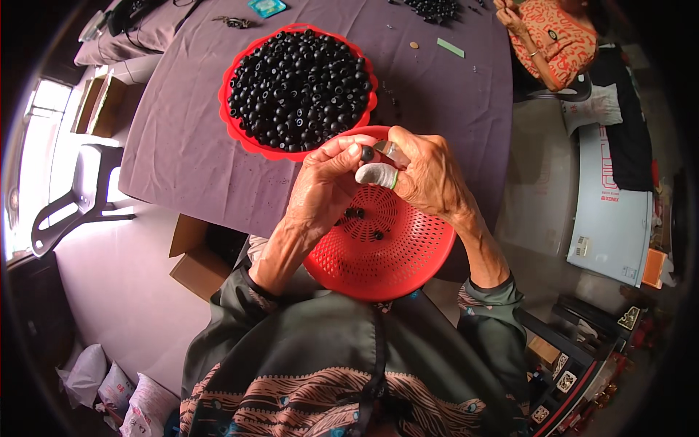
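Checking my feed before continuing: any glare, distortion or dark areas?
Head view: the window at left is blown out; black fills the frame's corners; edges of the purple tablecloth bow; small highlights glint on the black beads.

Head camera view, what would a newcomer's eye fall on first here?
Probably the mass of black beads filling the scalloped red tray on the purple tablecloth, above and left of centre. Next, in the middle, the left hand pinches one dark bead, while the right hand, its thumb in a pale cover, holds something shiny beside it. Below them sits a red colander with a few dark pieces inside.
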The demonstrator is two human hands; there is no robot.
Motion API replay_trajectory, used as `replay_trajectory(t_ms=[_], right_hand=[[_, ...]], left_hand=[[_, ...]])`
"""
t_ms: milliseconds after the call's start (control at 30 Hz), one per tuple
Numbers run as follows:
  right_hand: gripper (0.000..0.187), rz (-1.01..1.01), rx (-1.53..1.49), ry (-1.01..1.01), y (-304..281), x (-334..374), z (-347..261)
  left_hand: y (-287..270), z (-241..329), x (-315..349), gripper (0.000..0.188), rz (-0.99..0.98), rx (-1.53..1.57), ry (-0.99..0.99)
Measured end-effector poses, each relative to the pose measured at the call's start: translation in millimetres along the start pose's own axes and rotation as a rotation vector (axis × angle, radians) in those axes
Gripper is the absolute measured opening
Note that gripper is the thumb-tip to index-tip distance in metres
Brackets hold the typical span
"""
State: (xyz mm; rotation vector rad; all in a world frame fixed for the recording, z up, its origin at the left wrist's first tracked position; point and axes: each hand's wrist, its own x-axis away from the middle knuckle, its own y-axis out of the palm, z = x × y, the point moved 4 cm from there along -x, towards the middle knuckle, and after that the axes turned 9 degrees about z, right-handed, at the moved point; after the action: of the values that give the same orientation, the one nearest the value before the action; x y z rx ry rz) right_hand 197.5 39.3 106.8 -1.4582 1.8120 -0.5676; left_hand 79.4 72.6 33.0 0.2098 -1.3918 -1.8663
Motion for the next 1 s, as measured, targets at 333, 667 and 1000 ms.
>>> replay_trajectory(t_ms=[333,667,1000], right_hand=[[0.042,-0.049,0.063,-0.001,8,-1,5],[0.052,0.023,0.087,-0.051,9,3,0],[0.047,0.025,0.154,-0.116,11,8,4]], left_hand=[[3,3,2,0.016,0.047,-0.070,0.050],[3,4,5,0.016,0.075,-0.125,0.101],[6,4,4,0.016,0.075,-0.205,0.179]])
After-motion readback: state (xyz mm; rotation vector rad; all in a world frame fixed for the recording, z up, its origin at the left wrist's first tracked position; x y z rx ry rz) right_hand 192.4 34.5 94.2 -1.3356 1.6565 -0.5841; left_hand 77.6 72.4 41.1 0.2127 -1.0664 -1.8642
